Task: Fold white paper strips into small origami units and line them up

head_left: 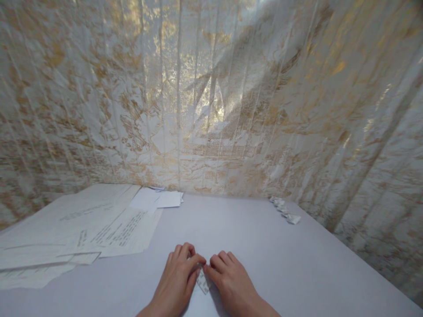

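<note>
A small folded piece of printed paper (204, 284) sits between my two hands near the front of the white table. My left hand (178, 275) has its thumb and index finger pinched on the paper's upper left side. From the right, my right hand (228, 277) grips the paper's top edge with curled fingers, its fingertips almost meeting those of the left. The upper part of the paper is hidden behind my fingers. Only its lower pointed end shows.
Large printed sheets (109, 220) overlap on the table's left side. Small white paper pieces (168, 199) lie at the back. Several small folded papers (291, 218) form a row at the back right. A patterned curtain (211, 97) hangs behind the white table (297, 273).
</note>
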{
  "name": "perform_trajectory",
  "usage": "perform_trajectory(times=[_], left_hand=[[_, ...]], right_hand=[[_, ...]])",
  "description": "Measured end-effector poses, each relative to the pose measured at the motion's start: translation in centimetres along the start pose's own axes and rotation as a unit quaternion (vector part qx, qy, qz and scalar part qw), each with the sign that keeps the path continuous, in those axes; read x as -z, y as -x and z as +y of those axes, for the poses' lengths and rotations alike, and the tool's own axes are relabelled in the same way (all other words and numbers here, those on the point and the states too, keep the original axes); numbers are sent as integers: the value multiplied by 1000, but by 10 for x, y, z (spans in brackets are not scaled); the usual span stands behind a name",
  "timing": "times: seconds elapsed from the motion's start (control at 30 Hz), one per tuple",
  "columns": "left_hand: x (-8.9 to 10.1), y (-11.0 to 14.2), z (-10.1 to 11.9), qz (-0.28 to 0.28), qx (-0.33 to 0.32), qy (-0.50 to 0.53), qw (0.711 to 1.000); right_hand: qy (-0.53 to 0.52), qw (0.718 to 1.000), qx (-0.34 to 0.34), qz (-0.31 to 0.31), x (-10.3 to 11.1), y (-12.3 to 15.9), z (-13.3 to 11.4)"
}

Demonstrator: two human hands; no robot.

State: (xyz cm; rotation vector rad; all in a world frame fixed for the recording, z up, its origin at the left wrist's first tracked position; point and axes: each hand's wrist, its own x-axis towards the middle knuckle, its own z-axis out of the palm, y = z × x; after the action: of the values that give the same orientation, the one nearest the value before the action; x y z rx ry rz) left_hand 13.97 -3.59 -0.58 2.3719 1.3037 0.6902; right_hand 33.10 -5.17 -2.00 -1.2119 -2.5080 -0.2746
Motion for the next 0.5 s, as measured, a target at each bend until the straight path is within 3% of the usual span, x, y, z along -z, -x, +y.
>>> perform_trajectory(times=[0.17, 0.5], left_hand=[[2, 0, 2, -7, 5, -11, 1000], [8, 0, 2, -24, 11, -16, 1000]], right_hand=[[47, 998, 37, 27, 2, 12, -2], [40, 997, -44, -56, 22, 17, 14]])
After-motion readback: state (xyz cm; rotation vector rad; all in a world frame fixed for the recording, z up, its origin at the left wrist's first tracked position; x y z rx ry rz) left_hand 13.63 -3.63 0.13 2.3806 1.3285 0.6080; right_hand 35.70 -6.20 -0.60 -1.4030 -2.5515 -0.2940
